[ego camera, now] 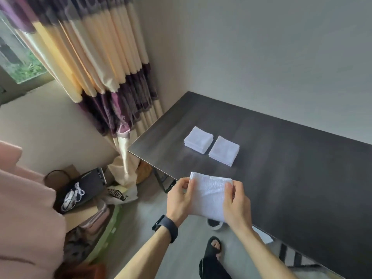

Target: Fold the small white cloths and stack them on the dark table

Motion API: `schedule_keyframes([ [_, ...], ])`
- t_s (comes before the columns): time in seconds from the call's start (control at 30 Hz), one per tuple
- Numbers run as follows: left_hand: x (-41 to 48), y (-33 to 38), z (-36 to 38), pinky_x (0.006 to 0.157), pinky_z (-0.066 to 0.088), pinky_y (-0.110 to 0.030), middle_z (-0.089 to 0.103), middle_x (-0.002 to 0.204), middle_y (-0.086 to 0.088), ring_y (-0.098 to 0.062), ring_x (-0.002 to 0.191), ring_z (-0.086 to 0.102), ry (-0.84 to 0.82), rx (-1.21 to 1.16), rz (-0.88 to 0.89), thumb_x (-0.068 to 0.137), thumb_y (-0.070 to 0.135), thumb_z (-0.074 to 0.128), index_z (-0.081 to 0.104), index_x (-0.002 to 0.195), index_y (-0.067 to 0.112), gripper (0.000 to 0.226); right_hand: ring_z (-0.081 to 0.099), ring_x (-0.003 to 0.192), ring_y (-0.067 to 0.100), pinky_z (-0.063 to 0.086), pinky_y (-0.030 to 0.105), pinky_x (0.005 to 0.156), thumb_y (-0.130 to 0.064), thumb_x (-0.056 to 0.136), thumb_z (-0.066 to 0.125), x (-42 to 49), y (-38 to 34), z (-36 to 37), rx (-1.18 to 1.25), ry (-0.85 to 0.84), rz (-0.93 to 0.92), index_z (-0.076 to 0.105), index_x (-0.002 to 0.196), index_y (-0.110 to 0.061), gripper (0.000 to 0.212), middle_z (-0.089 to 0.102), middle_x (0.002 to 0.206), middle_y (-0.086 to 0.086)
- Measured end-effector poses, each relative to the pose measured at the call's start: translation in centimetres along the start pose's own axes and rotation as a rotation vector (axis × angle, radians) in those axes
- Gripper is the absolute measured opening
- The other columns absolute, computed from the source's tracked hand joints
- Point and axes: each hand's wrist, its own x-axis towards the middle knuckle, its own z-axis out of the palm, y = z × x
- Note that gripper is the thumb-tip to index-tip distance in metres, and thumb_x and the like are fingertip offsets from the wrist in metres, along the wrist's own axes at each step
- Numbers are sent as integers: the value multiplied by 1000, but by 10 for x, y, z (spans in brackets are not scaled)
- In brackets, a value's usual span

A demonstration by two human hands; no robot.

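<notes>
While both hands hold it in the air at the near edge of the dark table [281,158], the white cloth [209,196] hangs partly folded between them. The left hand [180,200] pinches its left side, thumb on top; the right hand [237,202] pinches the right side likewise. Two stacks [198,139] [224,150] of folded cloths lie side by side farther in. To fold well, I would line up the corners, keep the cloth taut, bring one half squarely over, then lay it flush on a stack.
</notes>
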Motion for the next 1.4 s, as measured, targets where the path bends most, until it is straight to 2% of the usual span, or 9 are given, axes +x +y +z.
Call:
schedule_keyframes([
  [0.2,136,8,24,70,48,-15,68,85,21,3,82,61,-50,31,-89,96,49,53,67,89,34,22,56,68,19,47,40,65,-37,103,40,123,-3,54,-39,-4,67,48,91,-19,24,61,73,-2],
  [0.37,238,17,32,71,47,-12,67,87,24,10,83,59,-100,53,-123,96,49,53,66,90,37,19,56,64,14,42,28,53,-38,105,33,211,-13,96,-120,-27,114,49,100,-19,25,59,72,-3],
  [0.47,304,11,41,71,48,-14,68,89,19,3,83,61,-138,93,-128,97,47,53,65,91,34,19,55,62,12,39,27,51,-42,105,28,261,-13,128,-174,-15,192,47,103,-18,31,57,70,-2],
  [0.6,384,-8,57,67,48,-18,67,94,17,-4,86,64,-234,157,-144,96,49,51,64,93,37,18,58,73,23,48,42,65,-43,105,23,320,0,172,-230,47,331,44,103,-18,32,61,79,4],
  [0.7,425,-23,65,72,54,-25,67,94,17,-4,86,64,-313,226,-135,96,51,48,62,92,40,17,58,80,30,47,41,69,-41,105,22,346,10,196,-306,79,424,42,106,-20,29,62,86,4],
  [1.0,476,-45,87,80,56,-36,63,102,16,-8,90,62,-449,405,-109,98,57,36,56,110,36,31,52,63,9,27,15,48,-50,95,16,373,31,227,-500,212,475,48,123,-17,54,65,87,-3],
  [1.2,480,-47,91,76,52,-33,63,110,12,-14,88,60,-422,538,-89,100,54,30,51,114,32,33,60,72,10,48,17,59,-47,102,30,379,38,237,-586,206,540,46,134,-18,46,67,102,-4],
  [1.3,480,-46,91,74,47,-34,61,114,10,-16,84,57,-412,598,-21,100,51,34,46,115,30,28,59,73,10,47,18,61,-47,102,33,384,34,237,-586,202,545,48,132,-20,43,68,107,-4],
  [1.4,473,-48,85,72,47,-35,53,119,10,-19,97,58,-351,614,149,98,49,42,42,125,29,33,66,102,18,54,29,78,-55,98,31,376,28,232,-578,222,482,46,137,-21,54,60,130,-3],
])
